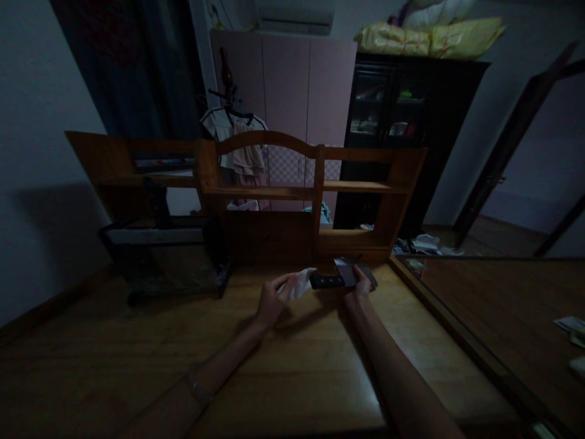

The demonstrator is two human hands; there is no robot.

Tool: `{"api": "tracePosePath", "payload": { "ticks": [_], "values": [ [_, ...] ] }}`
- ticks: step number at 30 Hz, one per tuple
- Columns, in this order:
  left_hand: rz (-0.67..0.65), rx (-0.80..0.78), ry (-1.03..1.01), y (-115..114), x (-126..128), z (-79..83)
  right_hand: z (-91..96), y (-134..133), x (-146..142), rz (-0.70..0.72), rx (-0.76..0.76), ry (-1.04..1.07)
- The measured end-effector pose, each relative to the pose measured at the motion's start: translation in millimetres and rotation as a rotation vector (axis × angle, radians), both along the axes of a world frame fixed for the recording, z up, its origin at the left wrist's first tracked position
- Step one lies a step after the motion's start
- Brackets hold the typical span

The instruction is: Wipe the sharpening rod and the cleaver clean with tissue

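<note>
My left hand (273, 300) is closed on a crumpled white cloth (300, 283) above the wooden desk (283, 366). The cloth touches the black handle of a cleaver (340, 274). My right hand (359, 288) grips the cleaver at its wide grey blade, which lies near the back of the desk. Both forearms stretch forward over the desk top. The room is dim and fine detail of the fingers is hard to see.
A wooden shelf unit (315, 189) stands along the back edge of the desk. A second wooden surface (512, 305) with papers lies to the right. A dark cabinet (402, 122), a pink wardrobe (297, 91) and hanging clothes (242, 152) are behind.
</note>
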State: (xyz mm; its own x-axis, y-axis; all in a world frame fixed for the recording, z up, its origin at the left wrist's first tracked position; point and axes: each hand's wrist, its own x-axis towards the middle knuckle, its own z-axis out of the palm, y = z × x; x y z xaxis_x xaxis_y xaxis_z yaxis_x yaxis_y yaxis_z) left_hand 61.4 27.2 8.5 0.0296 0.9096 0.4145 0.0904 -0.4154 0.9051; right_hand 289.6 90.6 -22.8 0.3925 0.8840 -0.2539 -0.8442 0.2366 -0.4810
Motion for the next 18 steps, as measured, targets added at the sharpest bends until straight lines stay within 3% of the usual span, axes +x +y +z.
{"api": "tracePosePath", "payload": {
  "ticks": [6, 13, 18],
  "values": [
    [-0.123, -0.371, -0.346, 14, 2, -14.2, 1.5, -3, -3, -0.028, -0.007, -0.002],
    [-0.271, -0.495, -0.598, 15, 2, -15.6, 3.1, -4, -6, 0.035, 0.000, -0.010],
    [-0.274, -0.622, -0.710, 17, 2, -12.2, 0.8, -3, -6, 0.084, 0.004, -0.022]
  ]
}}
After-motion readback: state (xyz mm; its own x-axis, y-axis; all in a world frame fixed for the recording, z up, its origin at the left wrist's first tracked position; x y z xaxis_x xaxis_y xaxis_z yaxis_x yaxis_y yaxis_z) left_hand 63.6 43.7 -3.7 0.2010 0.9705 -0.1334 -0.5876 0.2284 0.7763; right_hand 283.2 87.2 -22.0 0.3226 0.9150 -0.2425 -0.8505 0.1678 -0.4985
